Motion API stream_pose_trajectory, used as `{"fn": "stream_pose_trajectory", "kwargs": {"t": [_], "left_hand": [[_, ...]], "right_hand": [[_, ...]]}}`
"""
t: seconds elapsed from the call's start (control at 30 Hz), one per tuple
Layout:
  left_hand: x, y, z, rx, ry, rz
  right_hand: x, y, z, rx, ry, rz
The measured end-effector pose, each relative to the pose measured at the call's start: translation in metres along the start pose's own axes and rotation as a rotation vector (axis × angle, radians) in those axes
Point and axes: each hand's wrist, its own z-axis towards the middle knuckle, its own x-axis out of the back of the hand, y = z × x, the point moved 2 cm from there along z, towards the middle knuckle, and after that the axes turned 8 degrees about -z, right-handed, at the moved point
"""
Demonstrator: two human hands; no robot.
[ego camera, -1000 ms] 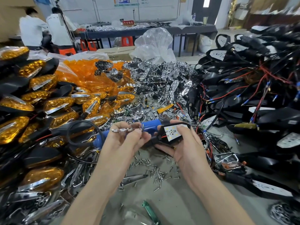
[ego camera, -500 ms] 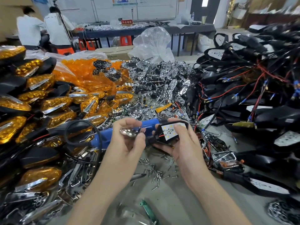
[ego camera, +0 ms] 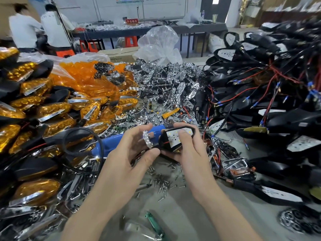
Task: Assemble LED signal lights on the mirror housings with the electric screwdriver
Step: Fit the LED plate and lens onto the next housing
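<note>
Our left hand pinches a chrome reflector between thumb and fingers, just beside the black mirror housing. Our right hand grips that housing, fingers curled over its white LED board. The blue electric screwdriver lies just behind our left fingers, with loose screws on the worktop beneath.

Housing in the right fingers: black. Its LED board is white with yellow dots.
Reflector in the left fingers: chrome, patterned with a row of round cells.
Screwdriver behind the fingers: blue body, black cord.
Left of the fingers: amber lenses with chrome trim.
Beyond the fingers: chrome reflector pile.
Right of the fingers: black housing pile, red wires, blue terminals.
Below the fingers: silver screws on the grey bench; green tool.
</note>
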Motion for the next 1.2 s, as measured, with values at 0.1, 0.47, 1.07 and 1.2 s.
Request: {"fn": "stream_pose_trajectory", "kwargs": {"t": [0.1, 0.47, 1.07, 1.2], "left_hand": [[-0.002, -0.001, 0.0, 0.018, -0.041, 0.021], [-0.004, -0.012, 0.001, -0.054, -0.029, 0.183], [-0.021, -0.004, 0.001, -0.159, 0.06, 0.493], [-0.019, -0.011, 0.003, -0.154, 0.044, 0.48]], "right_hand": [[-0.001, -0.001, -0.002, 0.028, -0.014, -0.006], [-0.002, -0.005, -0.006, 0.183, 0.003, -0.213], [-0.002, -0.006, -0.008, 0.177, -0.057, -0.281], [-0.004, -0.006, -0.006, 0.096, -0.064, -0.192]]}}
